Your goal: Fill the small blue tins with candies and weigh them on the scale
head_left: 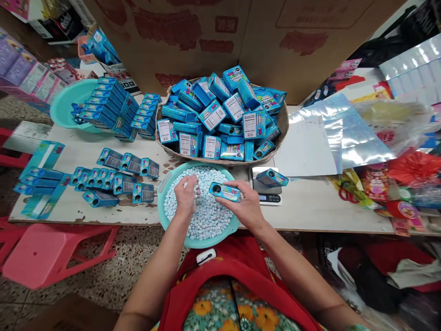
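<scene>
My left hand (186,195) is over a turquoise basin (164,220) full of small pale blue and white candies (210,225). Its fingers are curled, with a few candies showing at the fingertips. My right hand (248,204) grips a small blue candy box (225,192) above the basin's right side. The box lies tilted, its end with a dark round hole turned toward my left hand. Just right of it, another blue box (272,178) rests on a small digital scale (270,199).
Behind the basin stands a cardboard tray (220,161) heaped with blue boxes. More boxes (113,179) stand in groups on the left, near stacked boxes (106,108) and another turquoise basin (65,103). A large carton (262,50) walls the back. Plastic sheets (344,124) and red scissors (347,195) lie right.
</scene>
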Demonstrator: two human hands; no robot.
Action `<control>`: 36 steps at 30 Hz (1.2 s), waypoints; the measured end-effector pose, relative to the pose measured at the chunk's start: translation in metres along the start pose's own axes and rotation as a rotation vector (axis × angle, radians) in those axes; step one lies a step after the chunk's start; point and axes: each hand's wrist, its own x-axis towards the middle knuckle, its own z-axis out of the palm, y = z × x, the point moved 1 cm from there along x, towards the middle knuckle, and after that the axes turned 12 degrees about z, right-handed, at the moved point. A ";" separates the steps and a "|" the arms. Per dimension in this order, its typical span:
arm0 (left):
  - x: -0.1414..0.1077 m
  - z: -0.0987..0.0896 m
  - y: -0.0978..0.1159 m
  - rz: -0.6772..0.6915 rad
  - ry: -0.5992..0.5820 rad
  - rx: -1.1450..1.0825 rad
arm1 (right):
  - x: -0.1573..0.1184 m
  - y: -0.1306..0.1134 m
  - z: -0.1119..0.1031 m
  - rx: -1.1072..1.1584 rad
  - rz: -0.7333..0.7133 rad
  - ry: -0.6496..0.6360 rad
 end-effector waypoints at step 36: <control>-0.011 0.034 0.060 0.273 0.106 -0.246 | 0.009 -0.021 0.025 -0.101 -0.097 -0.101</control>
